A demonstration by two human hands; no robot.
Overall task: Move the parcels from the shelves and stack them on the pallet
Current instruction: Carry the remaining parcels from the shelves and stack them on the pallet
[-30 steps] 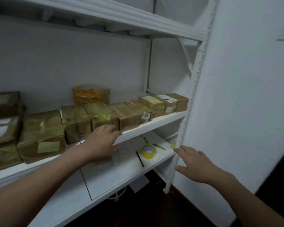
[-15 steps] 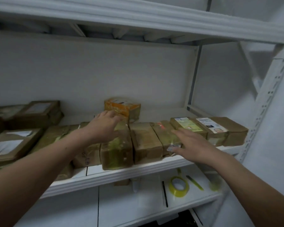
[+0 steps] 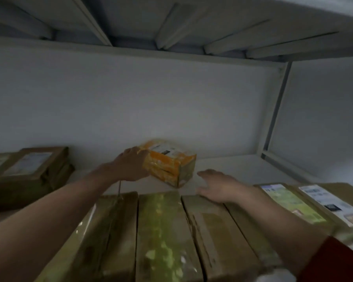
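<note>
Surface: white shelf (image 3: 232,169), dim light. White back wall (image 3: 151,98) behind it. Ribbed underside of upper shelf (image 3: 171,27) overhead. Grey upright (image 3: 273,110) at the back right corner.

Along the shelf's front edge: row of brown parcels (image 3: 161,231), side by side, long axes running front to back. Left end: stack of brown parcels (image 3: 29,169). Right end: two labelled parcels (image 3: 289,202).

Orange parcel (image 3: 169,161): near the back edge, mid-shelf, behind the row. Long axis roughly left-right, along the wall. Labelled face up, short end face towards the right front. Tilted, right front corner lowest. Contact with shelf: cannot tell.

Left hand (image 3: 128,165): fingers curled over the parcel's left end, gripping it.

Right hand (image 3: 220,187): fingers straight and spread, holding nothing, just right of the parcel, over the row's back edge. Red sleeve (image 3: 334,261) on that arm.
</note>
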